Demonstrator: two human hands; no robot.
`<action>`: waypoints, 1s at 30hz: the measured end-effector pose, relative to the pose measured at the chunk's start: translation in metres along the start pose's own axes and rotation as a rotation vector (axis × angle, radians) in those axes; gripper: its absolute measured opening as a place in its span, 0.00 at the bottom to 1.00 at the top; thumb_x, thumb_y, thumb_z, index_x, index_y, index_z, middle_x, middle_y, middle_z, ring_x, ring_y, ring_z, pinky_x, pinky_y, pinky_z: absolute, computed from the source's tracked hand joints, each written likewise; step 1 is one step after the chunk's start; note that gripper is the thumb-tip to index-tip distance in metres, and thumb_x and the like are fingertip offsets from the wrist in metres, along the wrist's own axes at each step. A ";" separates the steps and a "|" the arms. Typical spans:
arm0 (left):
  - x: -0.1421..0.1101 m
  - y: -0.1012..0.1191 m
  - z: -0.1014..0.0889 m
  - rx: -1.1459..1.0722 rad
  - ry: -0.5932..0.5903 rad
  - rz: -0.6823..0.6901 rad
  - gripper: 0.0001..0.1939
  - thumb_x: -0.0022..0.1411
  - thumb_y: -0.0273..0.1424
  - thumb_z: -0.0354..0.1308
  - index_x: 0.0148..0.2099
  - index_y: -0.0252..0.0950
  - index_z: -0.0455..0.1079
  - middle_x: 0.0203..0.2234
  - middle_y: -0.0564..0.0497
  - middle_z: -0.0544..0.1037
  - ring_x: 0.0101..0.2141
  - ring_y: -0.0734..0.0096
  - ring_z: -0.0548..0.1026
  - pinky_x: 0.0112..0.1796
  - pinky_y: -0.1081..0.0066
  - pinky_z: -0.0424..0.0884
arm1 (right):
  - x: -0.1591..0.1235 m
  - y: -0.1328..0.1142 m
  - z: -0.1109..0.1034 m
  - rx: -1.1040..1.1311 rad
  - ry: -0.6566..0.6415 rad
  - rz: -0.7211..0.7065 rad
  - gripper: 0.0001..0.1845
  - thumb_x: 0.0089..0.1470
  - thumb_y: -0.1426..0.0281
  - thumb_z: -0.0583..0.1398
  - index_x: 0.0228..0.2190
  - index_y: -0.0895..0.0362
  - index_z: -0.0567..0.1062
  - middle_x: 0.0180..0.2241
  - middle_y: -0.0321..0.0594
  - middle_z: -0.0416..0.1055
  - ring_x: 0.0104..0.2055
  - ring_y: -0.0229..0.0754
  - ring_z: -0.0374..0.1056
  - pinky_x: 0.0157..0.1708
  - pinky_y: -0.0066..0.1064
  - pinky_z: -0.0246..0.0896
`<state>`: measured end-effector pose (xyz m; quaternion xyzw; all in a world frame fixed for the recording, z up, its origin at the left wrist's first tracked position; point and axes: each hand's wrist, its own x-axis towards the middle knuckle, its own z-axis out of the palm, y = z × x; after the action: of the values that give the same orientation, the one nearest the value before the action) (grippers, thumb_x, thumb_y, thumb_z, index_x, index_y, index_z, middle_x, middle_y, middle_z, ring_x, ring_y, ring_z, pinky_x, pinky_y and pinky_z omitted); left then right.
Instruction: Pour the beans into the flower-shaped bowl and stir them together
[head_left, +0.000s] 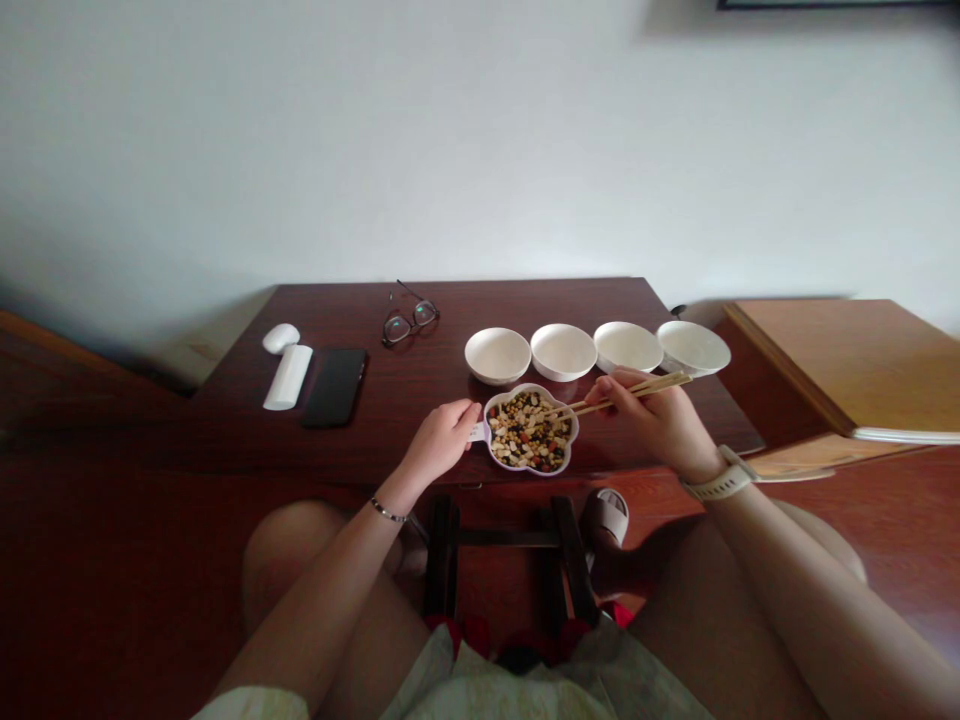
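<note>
My left hand (444,437) is closed around the short handle of a flower-shaped bowl (574,440) with a pale purple rim, at the table's front edge. Mixed beans, grains and nuts (525,440) fill the bowl. In my right hand (652,415) is a pair of wooden chopsticks (667,383), their tips among the mix. Behind the bowl stands a row of white bowls: the leftmost bowl (497,352), a second bowl (564,350), a third bowl (628,346) and the rightmost bowl (694,346). No contents show in them.
On the dark table (420,390) lie glasses (409,322), a black phone (334,386), a white cylinder-like object (288,377) and a rounded white item (281,338). A wooden cabinet (840,350) stands at the right. The wall (450,150) rises behind the table.
</note>
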<state>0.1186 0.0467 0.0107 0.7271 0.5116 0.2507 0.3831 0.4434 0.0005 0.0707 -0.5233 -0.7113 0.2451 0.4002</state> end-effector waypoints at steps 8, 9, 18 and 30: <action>0.000 0.005 -0.001 0.003 0.003 -0.021 0.23 0.79 0.46 0.48 0.33 0.40 0.68 0.20 0.54 0.73 0.24 0.64 0.74 0.30 0.66 0.60 | -0.007 0.000 0.020 0.172 -0.172 0.005 0.19 0.74 0.54 0.59 0.40 0.51 0.83 0.40 0.42 0.82 0.41 0.47 0.79 0.40 0.38 0.76; 0.000 0.005 -0.001 0.001 0.005 -0.021 0.23 0.79 0.46 0.48 0.33 0.40 0.68 0.20 0.54 0.73 0.24 0.64 0.74 0.31 0.66 0.60 | -0.007 0.000 0.019 0.201 -0.200 0.014 0.19 0.74 0.54 0.59 0.40 0.51 0.83 0.40 0.42 0.82 0.41 0.47 0.79 0.40 0.38 0.76; -0.001 0.005 -0.001 -0.002 0.001 -0.020 0.22 0.79 0.46 0.48 0.34 0.40 0.69 0.20 0.54 0.74 0.24 0.64 0.74 0.31 0.66 0.60 | -0.001 0.004 0.003 0.086 -0.040 0.066 0.25 0.74 0.50 0.57 0.32 0.51 0.82 0.30 0.41 0.80 0.31 0.45 0.73 0.32 0.36 0.70; -0.001 0.008 -0.001 -0.014 0.000 -0.017 0.22 0.79 0.45 0.48 0.33 0.41 0.67 0.20 0.54 0.73 0.25 0.64 0.74 0.32 0.65 0.61 | -0.008 -0.014 0.010 0.037 -0.067 -0.064 0.23 0.76 0.53 0.55 0.36 0.51 0.81 0.36 0.43 0.82 0.39 0.48 0.78 0.40 0.40 0.73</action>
<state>0.1216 0.0444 0.0180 0.7199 0.5160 0.2512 0.3903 0.4287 -0.0106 0.0733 -0.4845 -0.7358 0.2626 0.3935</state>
